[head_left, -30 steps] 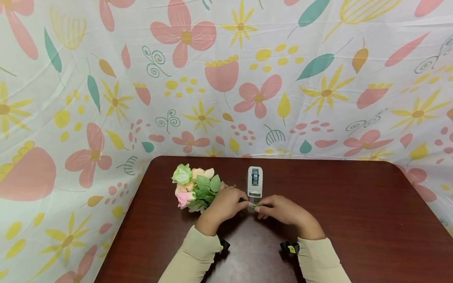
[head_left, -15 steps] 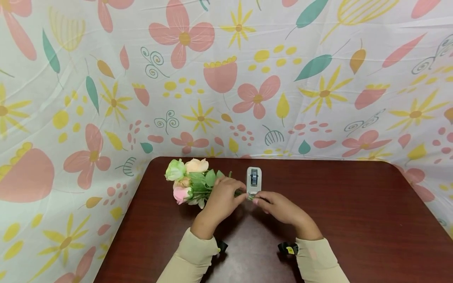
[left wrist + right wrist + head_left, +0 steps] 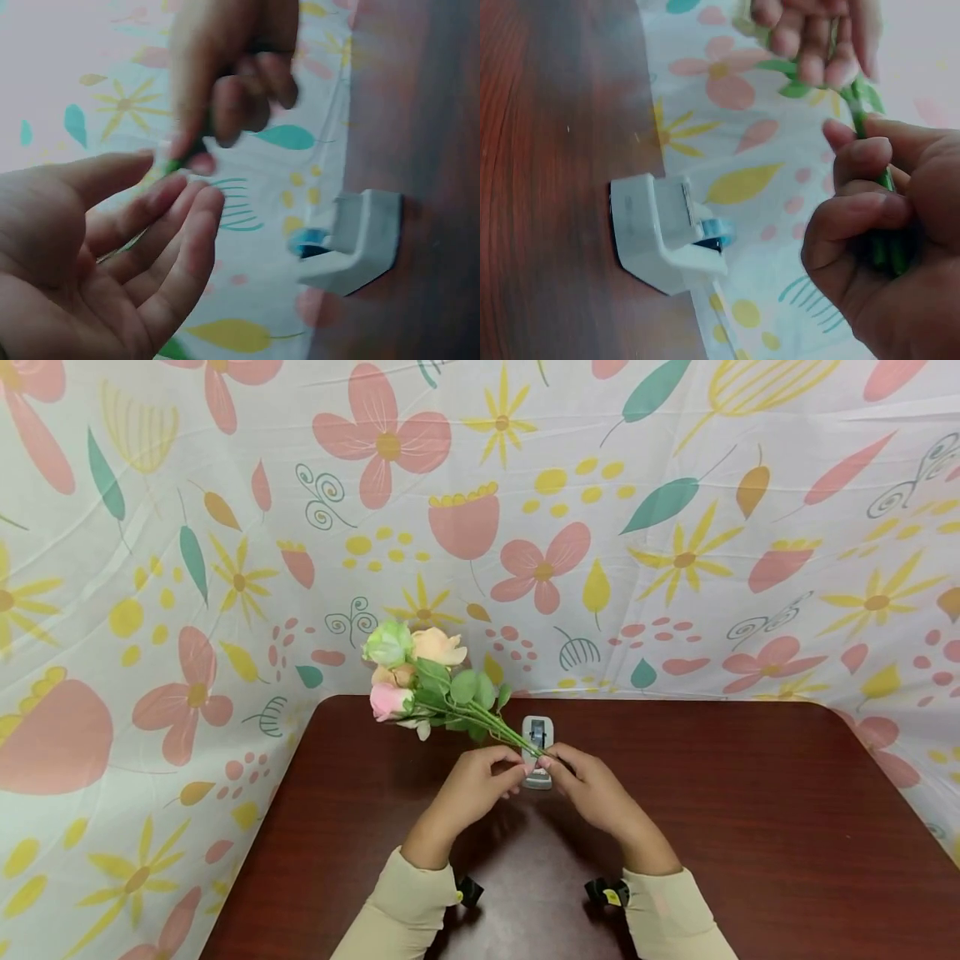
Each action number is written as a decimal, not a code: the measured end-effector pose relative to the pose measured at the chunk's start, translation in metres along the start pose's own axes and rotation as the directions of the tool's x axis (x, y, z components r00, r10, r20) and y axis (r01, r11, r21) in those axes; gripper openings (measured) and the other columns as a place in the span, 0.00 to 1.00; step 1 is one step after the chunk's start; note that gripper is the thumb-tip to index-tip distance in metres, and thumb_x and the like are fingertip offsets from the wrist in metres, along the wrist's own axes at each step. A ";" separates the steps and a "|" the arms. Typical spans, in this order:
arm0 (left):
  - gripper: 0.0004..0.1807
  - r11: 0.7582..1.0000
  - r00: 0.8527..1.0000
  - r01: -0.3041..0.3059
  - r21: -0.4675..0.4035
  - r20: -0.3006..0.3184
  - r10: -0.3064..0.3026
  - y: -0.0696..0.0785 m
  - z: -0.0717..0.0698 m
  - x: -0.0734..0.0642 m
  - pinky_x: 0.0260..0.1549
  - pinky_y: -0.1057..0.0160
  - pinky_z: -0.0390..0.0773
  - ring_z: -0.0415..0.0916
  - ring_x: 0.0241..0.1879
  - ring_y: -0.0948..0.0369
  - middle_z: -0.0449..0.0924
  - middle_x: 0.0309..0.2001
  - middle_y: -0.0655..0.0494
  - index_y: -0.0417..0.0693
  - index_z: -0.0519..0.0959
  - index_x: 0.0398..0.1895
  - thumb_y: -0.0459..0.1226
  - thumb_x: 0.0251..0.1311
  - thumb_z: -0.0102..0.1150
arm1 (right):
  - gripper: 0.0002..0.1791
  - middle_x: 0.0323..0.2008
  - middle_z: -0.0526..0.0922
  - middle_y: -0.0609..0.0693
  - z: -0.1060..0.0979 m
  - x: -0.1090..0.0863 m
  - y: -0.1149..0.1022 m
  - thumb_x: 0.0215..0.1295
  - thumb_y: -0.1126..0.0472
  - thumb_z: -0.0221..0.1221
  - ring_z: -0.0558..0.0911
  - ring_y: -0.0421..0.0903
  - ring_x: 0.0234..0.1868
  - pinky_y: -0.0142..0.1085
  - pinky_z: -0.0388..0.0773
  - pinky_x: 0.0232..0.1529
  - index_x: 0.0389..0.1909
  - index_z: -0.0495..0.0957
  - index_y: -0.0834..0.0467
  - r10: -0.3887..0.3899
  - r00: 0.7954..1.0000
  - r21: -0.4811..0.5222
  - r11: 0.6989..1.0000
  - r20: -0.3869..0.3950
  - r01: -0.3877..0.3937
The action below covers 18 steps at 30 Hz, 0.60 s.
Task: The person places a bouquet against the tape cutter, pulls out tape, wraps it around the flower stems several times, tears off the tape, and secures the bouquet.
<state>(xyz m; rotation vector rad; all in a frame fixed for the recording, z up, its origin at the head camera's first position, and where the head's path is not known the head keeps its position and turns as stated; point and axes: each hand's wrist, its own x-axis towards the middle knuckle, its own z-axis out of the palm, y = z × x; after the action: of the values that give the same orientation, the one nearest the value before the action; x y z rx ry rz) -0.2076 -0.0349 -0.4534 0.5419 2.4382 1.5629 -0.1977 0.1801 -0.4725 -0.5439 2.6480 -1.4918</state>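
Observation:
A bouquet of artificial roses (image 3: pixel 432 675) in green, peach and pink is raised over the table's far left, its green stems (image 3: pixel 495 722) slanting down to the right. My right hand (image 3: pixel 592 785) grips the lower stems, fingers curled round them in the right wrist view. My left hand (image 3: pixel 476 789) is at the stems with fingers loosely bent and thumb apart from them; the left wrist view (image 3: pixel 127 240) is too blurred to show whether its fingertips touch the stems. Behind the hands, a white tape dispenser (image 3: pixel 537 731) stands on the table, partly covered by stems and fingers.
The dark reddish-brown table (image 3: pixel 750 793) extends on both sides of the hands. A floral-print cloth (image 3: pixel 675 635) hangs behind it and along the left. Black wrist devices (image 3: pixel 607 892) sit by the beige sleeves.
The bouquet has risen from the tabletop, its flower heads now up against the cloth. The right hand has moved slightly up and left with the stems. The left hand has loosened from around them.

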 end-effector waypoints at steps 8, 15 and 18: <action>0.14 0.925 0.989 0.018 -0.379 -0.128 -0.071 -0.012 0.012 0.011 0.39 0.58 0.84 0.82 0.36 0.55 0.84 0.40 0.45 0.42 0.84 0.48 0.42 0.65 0.66 | 0.14 0.19 0.68 0.45 0.008 0.001 -0.008 0.78 0.48 0.50 0.67 0.38 0.18 0.34 0.69 0.22 0.48 0.79 0.51 -0.021 0.996 0.051 0.998 -0.081 0.025; 0.13 0.849 0.974 -0.002 -0.529 -0.192 -0.117 -0.008 0.018 0.011 0.30 0.66 0.78 0.74 0.26 0.63 0.77 0.26 0.58 0.35 0.81 0.37 0.39 0.64 0.67 | 0.11 0.23 0.73 0.45 0.016 0.002 -0.011 0.78 0.48 0.51 0.70 0.39 0.22 0.34 0.70 0.29 0.50 0.78 0.45 -0.036 0.991 -0.009 0.999 -0.126 0.035; 0.12 0.818 0.965 -0.004 -0.575 -0.218 -0.148 -0.007 0.021 0.012 0.27 0.68 0.77 0.73 0.24 0.64 0.78 0.25 0.58 0.37 0.80 0.34 0.39 0.64 0.68 | 0.10 0.32 0.80 0.45 0.019 0.003 -0.012 0.78 0.49 0.51 0.74 0.40 0.30 0.35 0.70 0.36 0.51 0.78 0.45 -0.061 0.985 -0.071 0.996 -0.162 0.050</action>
<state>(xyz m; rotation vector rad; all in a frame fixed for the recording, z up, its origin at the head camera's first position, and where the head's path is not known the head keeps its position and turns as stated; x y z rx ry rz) -0.2127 -0.0151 -0.4684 0.1368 1.9339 2.3118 -0.1926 0.1578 -0.4726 -0.5255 2.8388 -1.5305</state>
